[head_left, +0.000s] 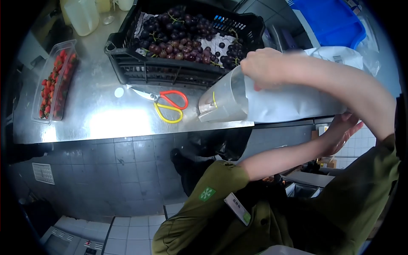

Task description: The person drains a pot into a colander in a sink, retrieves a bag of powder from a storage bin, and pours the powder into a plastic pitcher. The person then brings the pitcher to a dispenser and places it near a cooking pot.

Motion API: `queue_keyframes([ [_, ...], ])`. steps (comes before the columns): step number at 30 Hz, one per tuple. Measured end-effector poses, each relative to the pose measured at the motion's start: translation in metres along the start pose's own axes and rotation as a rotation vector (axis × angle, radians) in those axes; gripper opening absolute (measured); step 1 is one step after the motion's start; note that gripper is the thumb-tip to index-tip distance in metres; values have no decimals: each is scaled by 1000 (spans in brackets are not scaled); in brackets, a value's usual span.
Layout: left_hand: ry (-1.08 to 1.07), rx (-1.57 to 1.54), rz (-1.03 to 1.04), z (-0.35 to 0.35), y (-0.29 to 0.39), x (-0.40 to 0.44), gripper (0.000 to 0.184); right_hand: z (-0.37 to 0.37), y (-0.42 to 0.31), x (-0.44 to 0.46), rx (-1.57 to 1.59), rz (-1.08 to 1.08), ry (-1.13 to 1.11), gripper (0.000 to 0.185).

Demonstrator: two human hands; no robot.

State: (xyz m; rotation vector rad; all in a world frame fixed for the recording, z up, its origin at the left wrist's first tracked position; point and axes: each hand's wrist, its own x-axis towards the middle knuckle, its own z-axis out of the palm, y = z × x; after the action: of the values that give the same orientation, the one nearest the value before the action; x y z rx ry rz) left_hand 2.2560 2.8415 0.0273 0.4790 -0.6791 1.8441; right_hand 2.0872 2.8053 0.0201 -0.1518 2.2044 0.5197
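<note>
A clear plastic pitcher (229, 100) with a yellow mark lies tilted at the counter's front edge, its mouth facing right. Against that mouth rests a large white bag (293, 102). My right hand (265, 68) reaches across from the right and is closed at the bag's end, beside the pitcher's rim; its fingertips are partly hidden. Below the bag's far right part, my left hand (343, 132) has its fingers stretched out and its thumb by the bag's underside. Scissors (159, 100) with one red and one yellow handle lie left of the pitcher.
A black crate (170, 70) of dark grapes (178, 40) stands behind the scissors. Strawberries (53, 83) fill a clear container at the left. A blue tray (327, 21) sits at the back right. The steel counter's front edge (127, 138) drops to a tiled floor.
</note>
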Motion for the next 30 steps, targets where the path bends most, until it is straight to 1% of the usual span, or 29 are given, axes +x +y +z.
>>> queue_keyframes([
  [3, 4, -41, -50, -8, -4, -1, 40, 0, 0, -3, -14, -24, 25, 21],
  [6, 30, -32, -89, -16, -7, -8, 44, -1, 0, -9, -17, 3, 116, 20],
  [9, 90, -40, -198, -28, -10, -20, 48, 8, 4, -20, 68, 60, 66, 22],
  [12, 283, 144, -376, -37, -7, -45, 48, 31, 16, -37, 190, 108, 299, 25],
  [13, 337, 197, -412, -47, -11, -54, 44, 39, 20, -42, 192, 139, 311, 30],
  [15, 503, 373, -542, -60, -15, -77, 41, 59, 22, -60, 286, 108, 516, 27],
  [16, 580, 467, -611, -67, -13, -87, 40, 70, 24, -71, 331, 101, 624, 25],
  [17, 614, 594, -713, -76, -10, -98, 42, 81, 26, -81, 407, 76, 710, 29],
  [18, 642, 721, -817, -87, -7, -110, 44, 92, 27, -92, 496, 103, 742, 30],
  [20, 674, 1088, -732, -116, -10, -142, 52, 115, 29, -114, 671, 157, 804, 31],
  [21, 661, 1259, -736, -132, -8, -157, 53, 135, 30, -124, 748, 189, 851, 33],
  [24, 534, 1696, -805, -139, 12, -169, 58, 188, 28, -149, 1000, 281, 1005, 37],
  [25, 487, 1793, -823, -134, 16, -169, 55, 205, 29, -156, 1082, 274, 1009, 39],
  [27, 353, 1927, -809, -102, 26, -149, 48, 218, 30, -170, 1196, 262, 1110, 40],
  [28, 262, 1986, -770, -78, 30, -135, 44, 223, 34, -176, 1250, 249, 1161, 41],
  [30, 90, 2112, -680, -30, 34, -99, 37, 237, 49, -187, 1207, 252, 1304, 39],
])
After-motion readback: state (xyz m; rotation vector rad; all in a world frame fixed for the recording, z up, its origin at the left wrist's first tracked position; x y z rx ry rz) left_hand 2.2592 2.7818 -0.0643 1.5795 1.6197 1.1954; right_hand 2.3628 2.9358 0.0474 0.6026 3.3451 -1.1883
